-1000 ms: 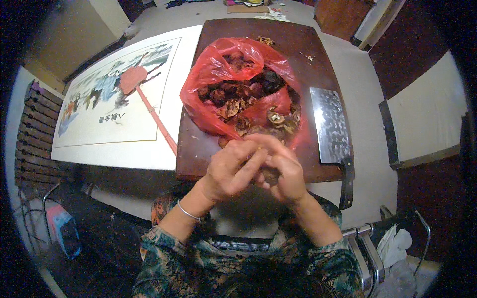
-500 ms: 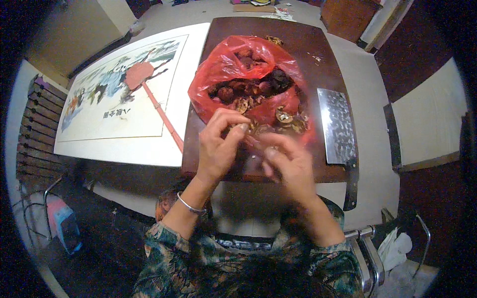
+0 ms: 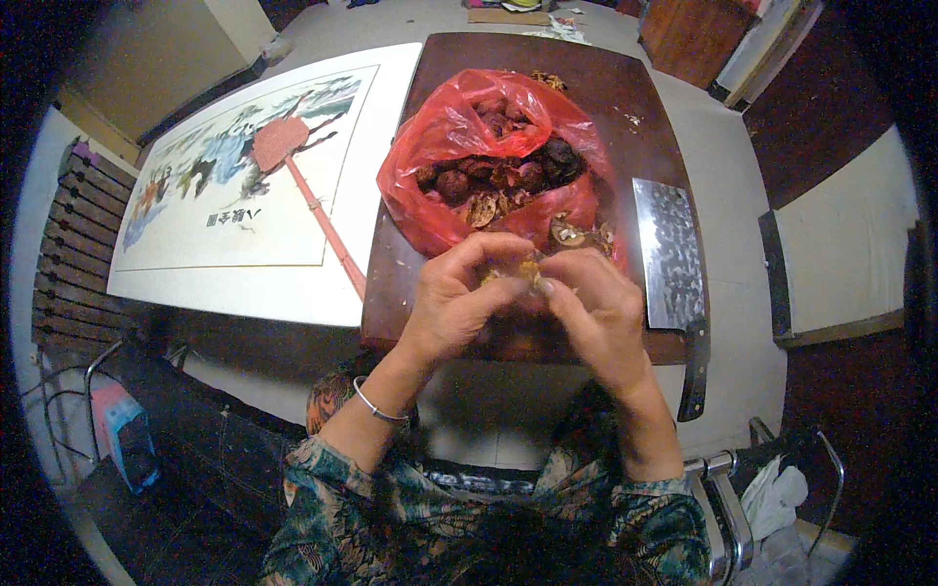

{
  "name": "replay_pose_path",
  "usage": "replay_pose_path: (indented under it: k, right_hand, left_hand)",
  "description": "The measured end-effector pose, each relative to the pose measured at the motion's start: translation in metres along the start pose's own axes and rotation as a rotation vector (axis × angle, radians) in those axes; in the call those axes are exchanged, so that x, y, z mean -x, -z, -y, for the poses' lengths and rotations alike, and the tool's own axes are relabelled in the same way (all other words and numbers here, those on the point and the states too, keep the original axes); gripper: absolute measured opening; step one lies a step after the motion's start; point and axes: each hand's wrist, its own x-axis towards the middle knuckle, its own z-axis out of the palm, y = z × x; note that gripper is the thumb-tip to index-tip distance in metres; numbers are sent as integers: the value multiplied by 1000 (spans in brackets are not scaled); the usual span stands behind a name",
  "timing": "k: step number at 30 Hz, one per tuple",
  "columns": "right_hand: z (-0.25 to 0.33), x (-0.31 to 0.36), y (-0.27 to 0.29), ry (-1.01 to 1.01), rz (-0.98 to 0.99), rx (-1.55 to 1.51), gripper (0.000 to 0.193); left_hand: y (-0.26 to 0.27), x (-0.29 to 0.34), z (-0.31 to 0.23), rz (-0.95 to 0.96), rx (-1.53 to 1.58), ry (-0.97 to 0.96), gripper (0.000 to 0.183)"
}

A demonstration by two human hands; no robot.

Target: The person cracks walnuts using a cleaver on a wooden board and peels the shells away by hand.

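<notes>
On the far left, a large white sheet with a painted scene (image 3: pixel 244 176) lies flat, and a flat red swatter (image 3: pixel 303 190) with a long thin handle rests slantwise across its right part, the handle end reaching the dark wooden board (image 3: pixel 606 107). Moving right, a red plastic bag (image 3: pixel 459 137) sits open on that board, and it's full of dark, rounded nuts and paler broken shell pieces (image 3: pixel 503 181); a few shell bits lie spilled at its right lip. Just in front of the bag, both hands meet over the board's near edge: the left hand (image 3: pixel 454 303), a silver bangle (image 3: pixel 376 402) on its wrist, and the right hand (image 3: pixel 596 313) pinch together on a small yellowish nut piece (image 3: pixel 528 269), fingertips closed tight around it. Further right, a steel cleaver (image 3: pixel 669 254) lies flat on the board, dark handle pointing toward the person, clear of both hands.
</notes>
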Motion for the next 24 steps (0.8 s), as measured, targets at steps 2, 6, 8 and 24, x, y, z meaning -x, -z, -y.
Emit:
replay_pose_path:
  k: [2, 6, 8, 24]
  right_hand:
    - [-1, 1, -1, -23, -10, -12, 19]
    - [1, 3, -2, -222, -82, -205, 22]
    - [7, 2, 1, -409, -102, -326, 23]
    - [8, 3, -1, -457, -137, -560, 23]
  left_hand:
    - [-3, 0, -2, -22, 50, 40, 26]
    - [-5, 0, -2, 4, 148, 126, 23]
    - [-5, 0, -2, -10, 104, 117, 17]
    - [-16, -3, 2, 74, 215, 76, 19]
